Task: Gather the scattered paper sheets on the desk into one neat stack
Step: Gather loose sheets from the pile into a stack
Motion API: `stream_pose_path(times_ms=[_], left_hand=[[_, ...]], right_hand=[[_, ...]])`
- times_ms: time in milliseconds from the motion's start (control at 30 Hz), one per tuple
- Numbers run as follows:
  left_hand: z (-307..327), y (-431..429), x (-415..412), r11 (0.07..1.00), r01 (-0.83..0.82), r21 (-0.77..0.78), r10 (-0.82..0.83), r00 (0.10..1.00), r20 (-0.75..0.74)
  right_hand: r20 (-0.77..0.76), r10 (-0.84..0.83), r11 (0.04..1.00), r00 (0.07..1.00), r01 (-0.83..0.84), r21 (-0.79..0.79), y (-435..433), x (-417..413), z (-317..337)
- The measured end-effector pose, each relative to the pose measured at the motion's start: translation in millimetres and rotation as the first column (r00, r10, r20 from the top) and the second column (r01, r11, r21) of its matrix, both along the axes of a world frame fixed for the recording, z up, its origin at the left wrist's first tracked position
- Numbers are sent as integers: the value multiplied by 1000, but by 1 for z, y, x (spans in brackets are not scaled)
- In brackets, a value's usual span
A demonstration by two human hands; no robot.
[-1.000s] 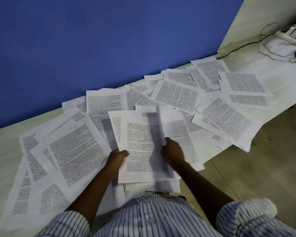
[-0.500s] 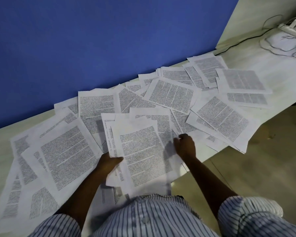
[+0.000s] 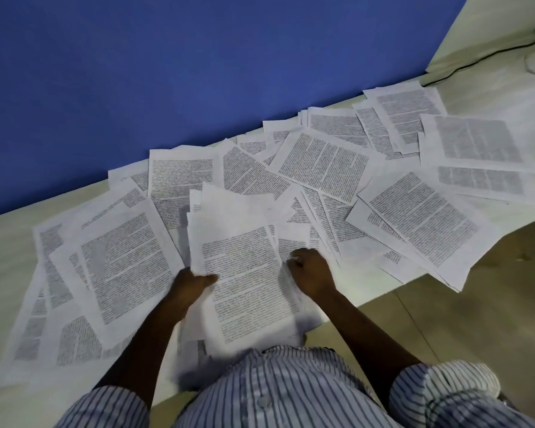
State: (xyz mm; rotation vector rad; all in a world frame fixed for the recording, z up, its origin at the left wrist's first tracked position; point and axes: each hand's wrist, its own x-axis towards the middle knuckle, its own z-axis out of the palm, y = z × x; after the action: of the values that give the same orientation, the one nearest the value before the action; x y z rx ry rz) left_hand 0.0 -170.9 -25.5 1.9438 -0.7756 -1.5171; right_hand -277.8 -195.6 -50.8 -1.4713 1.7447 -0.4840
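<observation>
— Where was the stack (image 3: 247, 273)?
— Before me at the bench's (image 3: 0, 257) near edge, lying over other sheets (image 3: 423, 223). My left grip (image 3: 195, 284) held its left edge, thumb on top.
— And the right?
— My right grip (image 3: 311, 273) was curled on its right edge, pinching paper. Loose sheets overlapped on both sides, along the blue wall (image 3: 167, 72).

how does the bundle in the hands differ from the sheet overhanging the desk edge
The bundle is several sheets thick, held by the left hand and right hand; the overhanging sheet is one untouched page. The bundle sits front and centre; the overhanging sheet lies far right. Both are printed white pages.
</observation>
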Motion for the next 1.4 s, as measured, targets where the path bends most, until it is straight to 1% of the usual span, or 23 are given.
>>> stream_pose_path(times_ms=[100, 267, 367, 500, 533, 600, 667, 800, 833, 967, 1067, 1233, 1333, 1400], left_hand=[[2, 12, 24, 999, -48, -8, 48, 995, 89], [0, 36, 63, 999, 15, 34, -20, 988, 152], [-2, 36, 72, 996, 75, 40, -80, 988, 133], [-5, 32, 77, 989, 144, 26, -146, 983, 114], [-6, 32, 78, 988, 156, 18, -157, 982, 104], [-9, 34, 80, 988, 157, -10, -155, 985, 75], [-11, 37, 83, 986, 165, -24, -164, 985, 49], [-7, 41, 97, 985, 175, -8, -175, 985, 8], [-8, 42, 106, 984, 177, -2, -177, 984, 9], [-8, 52, 145, 980, 197, 23, -198, 979, 49], [-9, 63, 158, 983, 183, 18, -184, 982, 50], [-14, 74, 162, 991, 136, -12, -136, 990, 26], [-18, 75, 164, 993, 118, -14, -118, 993, -7], [-20, 75, 170, 995, 92, 23, -91, 994, -56]], right_hand=[[-16, -37, 999, 999, 37, -24, 5, -18, -8], [55, -82, 996, 995, 84, -32, 20, -22, -2], [32, -221, 974, 975, 220, 49, 51, -23, 0], [-72, -406, 910, 911, 410, 57, 109, -15, 6], [-60, -439, 894, 897, 442, 72, 120, -10, 7], [18, -486, 869, 874, 480, 122, 136, 4, 8], [90, -493, 865, 865, 476, 160, 142, 20, 8], [227, -444, 889, 867, 394, 233, 133, 49, 17], [221, -433, 893, 874, 382, 240, 129, 55, 18], [119, -403, 890, 908, 358, 282, 116, 73, 14], [159, -389, 890, 908, 325, 321, 113, 91, 15], [82, -367, 903, 926, 334, 269, 119, 123, 13], [136, -454, 873, 881, 408, 267, 120, 111, 14], [172, -530, 836, 830, 478, 268, 116, 90, 20]])
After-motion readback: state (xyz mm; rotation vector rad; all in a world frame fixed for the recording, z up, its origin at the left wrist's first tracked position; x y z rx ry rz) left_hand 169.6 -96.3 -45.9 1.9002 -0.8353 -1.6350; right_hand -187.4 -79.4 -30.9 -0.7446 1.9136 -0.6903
